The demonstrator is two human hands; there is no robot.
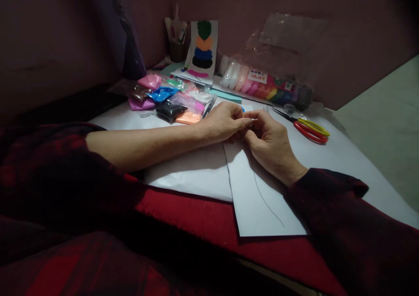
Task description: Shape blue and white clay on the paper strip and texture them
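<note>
My left hand (pixel 224 122) and my right hand (pixel 273 145) meet over a white sheet of paper (pixel 250 200). Fingertips and thumbs of both are pinched together, touching or nearly so. Whatever lies between them is hidden or too small to name. A thin dark curved line runs down the sheet from under my right hand. A small patch of blue (pixel 242 109) shows just behind the fingers. Beside my left hand lies a dark pen (pixel 209 107), partly covered. Scissors (pixel 309 128) with red and yellow handles rest open to the right of my right hand.
Small packets of coloured clay (pixel 170 108) are heaped at the left. Behind stand a card with painted colour patches (pixel 204 47), a cup of brushes or pens (pixel 176 49) and a clear bag of coloured rolls (pixel 262 80). White paper covers the red tabletop (pixel 190 215).
</note>
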